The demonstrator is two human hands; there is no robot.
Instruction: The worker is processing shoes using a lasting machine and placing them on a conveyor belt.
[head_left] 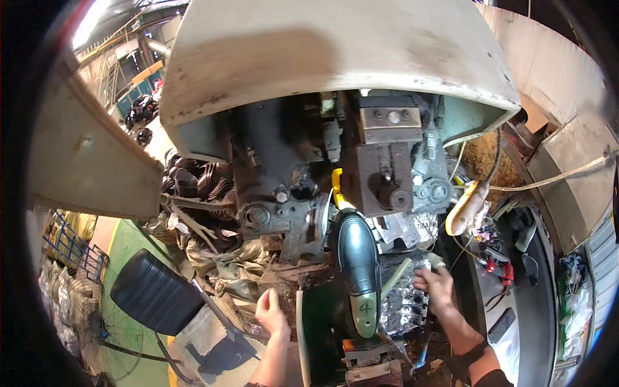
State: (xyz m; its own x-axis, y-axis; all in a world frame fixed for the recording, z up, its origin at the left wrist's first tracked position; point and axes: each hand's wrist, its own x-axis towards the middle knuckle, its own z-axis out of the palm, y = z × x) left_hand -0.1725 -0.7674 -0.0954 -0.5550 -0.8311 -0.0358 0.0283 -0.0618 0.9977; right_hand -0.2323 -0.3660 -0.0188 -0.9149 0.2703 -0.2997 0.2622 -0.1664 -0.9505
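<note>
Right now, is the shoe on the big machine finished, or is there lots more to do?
Done so far: a black shoe upper already sits on its green form, toe up under the machine head. In hand: the right hand reaches to the shiny metal parts beside it, while the left hand hangs open, holding nothing. What is left cannot be judged from here; no sole shows on the shoe.

Glossy black shoe [358, 258], greasy metal press [380, 155]

Green painted workshop floor [132, 242] lower left, black padded seat [155, 291] on it, round wire floor fan [106, 338] beside. Bright overhead strip light [90, 19] upper left. Blue metal rack [68, 248] at left edge.
</note>
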